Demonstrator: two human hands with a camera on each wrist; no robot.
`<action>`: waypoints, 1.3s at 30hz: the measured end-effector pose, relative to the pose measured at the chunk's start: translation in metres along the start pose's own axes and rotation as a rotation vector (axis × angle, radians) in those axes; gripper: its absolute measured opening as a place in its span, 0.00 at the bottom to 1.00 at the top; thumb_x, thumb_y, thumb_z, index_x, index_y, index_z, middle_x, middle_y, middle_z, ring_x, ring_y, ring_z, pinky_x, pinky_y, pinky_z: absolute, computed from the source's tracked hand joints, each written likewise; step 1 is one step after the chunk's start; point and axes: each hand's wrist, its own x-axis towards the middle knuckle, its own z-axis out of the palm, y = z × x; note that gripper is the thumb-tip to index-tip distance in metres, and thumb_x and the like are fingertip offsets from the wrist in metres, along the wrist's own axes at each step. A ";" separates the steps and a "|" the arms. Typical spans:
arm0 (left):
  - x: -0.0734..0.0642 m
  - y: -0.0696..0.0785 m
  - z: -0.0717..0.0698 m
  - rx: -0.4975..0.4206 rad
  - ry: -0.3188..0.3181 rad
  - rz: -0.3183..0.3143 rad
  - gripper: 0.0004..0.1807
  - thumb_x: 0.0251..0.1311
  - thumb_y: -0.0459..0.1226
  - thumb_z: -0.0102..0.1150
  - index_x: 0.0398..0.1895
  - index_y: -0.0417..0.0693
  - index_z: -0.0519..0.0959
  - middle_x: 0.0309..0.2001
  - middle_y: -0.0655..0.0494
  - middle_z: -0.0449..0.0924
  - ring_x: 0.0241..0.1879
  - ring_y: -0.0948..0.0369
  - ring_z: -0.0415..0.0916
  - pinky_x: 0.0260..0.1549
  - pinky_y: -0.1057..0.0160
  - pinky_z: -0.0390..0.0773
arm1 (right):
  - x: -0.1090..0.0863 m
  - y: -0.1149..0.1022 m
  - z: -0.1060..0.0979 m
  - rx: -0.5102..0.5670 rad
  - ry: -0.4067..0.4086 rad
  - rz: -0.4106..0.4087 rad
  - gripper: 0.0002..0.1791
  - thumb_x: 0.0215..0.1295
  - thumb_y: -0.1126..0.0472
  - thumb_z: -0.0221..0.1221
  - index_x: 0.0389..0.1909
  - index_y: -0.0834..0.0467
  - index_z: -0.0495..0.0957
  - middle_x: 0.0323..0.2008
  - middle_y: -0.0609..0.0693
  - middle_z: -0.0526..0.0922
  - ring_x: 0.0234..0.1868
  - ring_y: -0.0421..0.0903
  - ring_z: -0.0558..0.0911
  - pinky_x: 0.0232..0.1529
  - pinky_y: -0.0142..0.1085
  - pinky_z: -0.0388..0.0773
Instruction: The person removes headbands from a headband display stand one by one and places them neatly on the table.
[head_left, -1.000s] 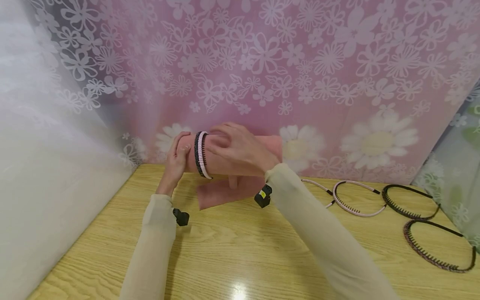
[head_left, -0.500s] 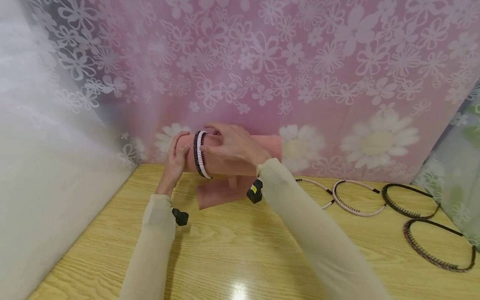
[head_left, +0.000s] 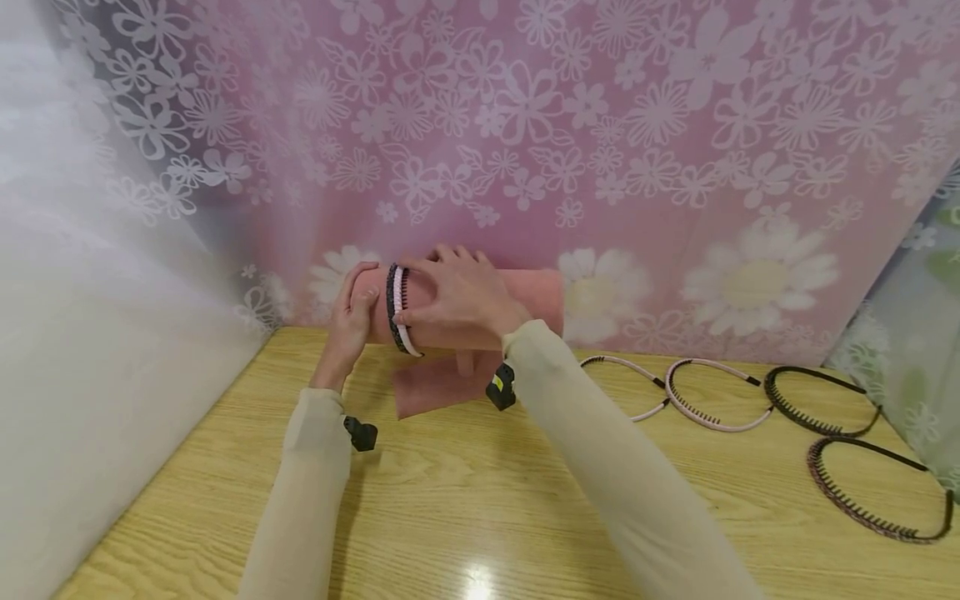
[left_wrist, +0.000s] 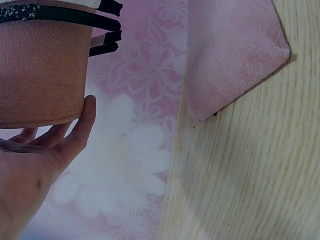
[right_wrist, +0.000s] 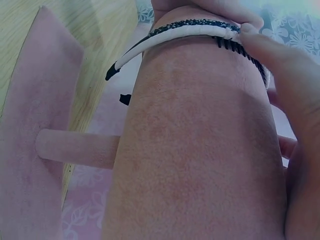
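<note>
A pink velvety headband stand [head_left: 536, 296] has a horizontal cylinder on a short post and a flat base [head_left: 427, 389]. My left hand [head_left: 349, 323] holds the cylinder's left end, its fingers against the end face in the left wrist view. Close to that hand, a black sparkly headband [left_wrist: 65, 16] and a whitish-pink toothed headband [right_wrist: 175, 34] sit side by side around the cylinder. My right hand [head_left: 467, 292] lies over the cylinder. Its thumb touches the pale headband's right edge, and a forefinger reaches the same band higher up; the other fingers go behind the cylinder.
On the wooden table [head_left: 420, 500] to the right lie two pale pink headbands [head_left: 720, 429] [head_left: 626, 364], a black one [head_left: 795, 421] and a dark brownish one [head_left: 847, 515]. A flowered pink curtain [head_left: 480, 108] hangs close behind the stand.
My right hand has moved left along the cylinder, and its thumb and forefinger have come onto the pale headband. The left hand keeps its place.
</note>
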 end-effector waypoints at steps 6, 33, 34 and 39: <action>-0.001 0.002 0.000 0.028 0.008 0.009 0.21 0.71 0.46 0.42 0.66 0.61 0.65 0.62 0.53 0.67 0.49 0.58 0.72 0.47 0.62 0.72 | 0.002 -0.001 0.002 -0.033 0.009 0.006 0.47 0.44 0.20 0.52 0.68 0.32 0.58 0.60 0.45 0.68 0.59 0.49 0.68 0.56 0.48 0.64; -0.002 0.001 0.001 0.022 -0.003 -0.001 0.21 0.70 0.47 0.42 0.66 0.63 0.65 0.58 0.53 0.70 0.44 0.59 0.73 0.45 0.63 0.73 | -0.005 0.003 -0.002 0.017 -0.035 -0.013 0.48 0.46 0.28 0.56 0.69 0.40 0.58 0.61 0.45 0.67 0.61 0.47 0.66 0.62 0.49 0.60; -0.002 0.001 0.001 0.017 -0.005 0.000 0.22 0.70 0.47 0.42 0.66 0.63 0.64 0.59 0.53 0.70 0.44 0.59 0.73 0.45 0.63 0.73 | -0.005 0.003 -0.002 0.018 -0.037 -0.012 0.48 0.46 0.27 0.56 0.69 0.40 0.58 0.62 0.45 0.67 0.62 0.47 0.66 0.63 0.50 0.60; -0.002 0.001 0.001 0.004 0.000 0.007 0.22 0.70 0.46 0.43 0.66 0.62 0.65 0.59 0.53 0.69 0.45 0.60 0.73 0.45 0.65 0.72 | -0.005 0.003 -0.003 0.018 -0.039 -0.018 0.48 0.46 0.26 0.56 0.69 0.40 0.58 0.64 0.44 0.66 0.65 0.46 0.64 0.65 0.52 0.58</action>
